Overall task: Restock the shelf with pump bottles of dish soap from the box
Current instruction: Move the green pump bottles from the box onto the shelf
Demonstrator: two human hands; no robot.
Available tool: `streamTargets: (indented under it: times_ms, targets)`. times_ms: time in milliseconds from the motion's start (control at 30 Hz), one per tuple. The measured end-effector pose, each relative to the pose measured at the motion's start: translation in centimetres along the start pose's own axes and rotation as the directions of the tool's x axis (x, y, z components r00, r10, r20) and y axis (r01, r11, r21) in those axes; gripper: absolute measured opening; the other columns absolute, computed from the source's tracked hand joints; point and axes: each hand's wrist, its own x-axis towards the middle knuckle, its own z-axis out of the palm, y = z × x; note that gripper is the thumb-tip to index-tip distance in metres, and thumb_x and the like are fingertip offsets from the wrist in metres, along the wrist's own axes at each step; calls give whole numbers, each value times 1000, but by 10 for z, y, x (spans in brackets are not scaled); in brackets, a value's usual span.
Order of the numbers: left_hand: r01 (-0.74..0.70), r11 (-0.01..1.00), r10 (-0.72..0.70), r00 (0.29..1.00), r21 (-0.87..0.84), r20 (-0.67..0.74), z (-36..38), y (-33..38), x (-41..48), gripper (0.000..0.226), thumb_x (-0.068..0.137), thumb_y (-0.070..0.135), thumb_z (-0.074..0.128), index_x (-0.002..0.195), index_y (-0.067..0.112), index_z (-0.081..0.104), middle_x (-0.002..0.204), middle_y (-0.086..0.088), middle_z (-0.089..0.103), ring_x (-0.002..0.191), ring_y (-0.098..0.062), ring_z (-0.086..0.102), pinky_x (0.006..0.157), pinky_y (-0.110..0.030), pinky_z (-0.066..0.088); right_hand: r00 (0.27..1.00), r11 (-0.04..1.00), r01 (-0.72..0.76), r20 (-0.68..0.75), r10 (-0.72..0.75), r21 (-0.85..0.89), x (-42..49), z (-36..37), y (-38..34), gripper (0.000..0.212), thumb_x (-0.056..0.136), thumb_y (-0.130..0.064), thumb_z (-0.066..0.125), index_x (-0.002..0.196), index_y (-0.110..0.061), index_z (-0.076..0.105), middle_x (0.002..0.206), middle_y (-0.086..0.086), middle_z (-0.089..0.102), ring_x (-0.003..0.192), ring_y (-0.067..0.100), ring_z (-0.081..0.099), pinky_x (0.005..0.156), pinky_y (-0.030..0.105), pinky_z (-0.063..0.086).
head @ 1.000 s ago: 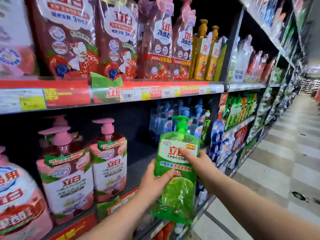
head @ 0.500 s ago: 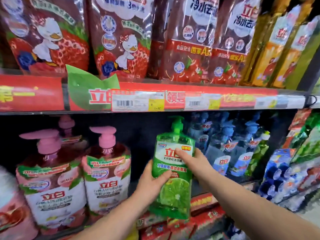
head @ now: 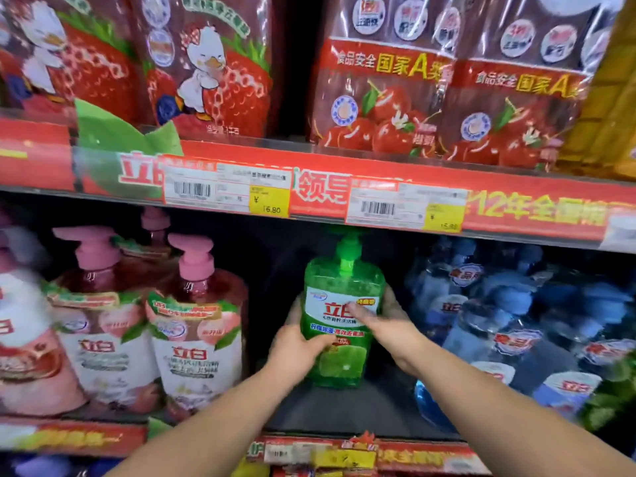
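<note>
A green pump bottle of dish soap [head: 339, 294] stands upright in the dark gap on the middle shelf [head: 344, 413], its base at the shelf board. My left hand [head: 292, 349] grips its lower left side. My right hand [head: 385, 321] holds its right side, fingers across the white label. The pump head reaches just under the red price rail above. The box is out of view.
Pink pump bottles [head: 192, 325] stand left of the gap, blue pump bottles [head: 495, 325] right of it. Red refill pouches [head: 385, 80] fill the shelf above. A red price rail [head: 309, 187] runs overhead, another rail [head: 344, 452] along the shelf's front edge.
Both hands have carried the green bottle forward and deeper into the gap between pink and blue bottles. The camera has come closer to the shelf.
</note>
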Motion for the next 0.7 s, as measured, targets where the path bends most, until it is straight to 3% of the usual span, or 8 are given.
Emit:
streamTargets:
  times_ms: [67,167,233,300,400,467,600,700]
  targets:
    - [-19,998,22,999,56,-42,1,-1,5,82,71,9,77,141,23,35,116,-5,66,102,-25,64,87,-46,53,1000,1000,1,12,-1,-2,5,0,4,71,81,-15,71,141,-21,33,120,2,65,103,11,63,82,20,53]
    - [-48,987,56,997,152,-54,1,-4,10,83,74,13,76,143,23,31,124,-3,61,105,-24,62,92,-36,51,999,999,28,26,-27,-34,11,-1,11,82,76,-9,76,141,-22,27,114,-5,63,98,4,61,77,12,50]
    - [-41,968,55,997,247,-50,1,-9,9,84,76,21,75,144,19,27,130,-4,57,111,-25,58,92,-26,45,999,992,44,22,-41,-121,10,3,24,94,67,-2,81,141,-18,24,113,-5,61,102,10,60,86,19,48]
    - [11,942,5,999,336,-46,1,-19,5,86,74,28,76,144,12,27,133,-9,52,121,-28,51,97,-27,42,998,974,63,-10,-67,-219,10,7,40,95,61,1,84,137,-12,29,114,1,59,105,15,57,90,21,44]
    - [101,808,-149,988,580,36,-1,-37,-6,84,76,43,71,142,12,28,135,-15,46,128,-31,42,104,-33,37,998,951,49,-32,-61,-306,21,11,48,94,61,-8,86,136,-11,30,113,-2,59,102,13,55,86,19,41]
    - [66,685,-214,970,726,113,-4,-49,-12,85,78,50,65,143,13,26,142,-14,39,132,-30,36,108,-31,32,999,941,29,-17,-37,-336,35,13,48,93,63,-14,86,137,-14,30,118,-1,60,103,12,54,89,22,42]
    - [-43,543,-225,955,839,194,-8,-60,-12,80,78,56,61,142,14,34,146,-10,35,135,-28,30,111,-32,28,1000,944,24,24,-17,-328,62,14,47,92,66,-16,84,141,-18,30,129,6,57,118,22,53,102,39,44]
    - [-79,492,-208,956,867,205,-9,-66,-11,76,78,57,60,140,17,39,149,-8,31,137,-28,26,113,-35,26,998,960,32,64,-14,-280,80,16,46,88,69,-11,82,141,-18,31,128,8,60,117,25,56,97,50,48]
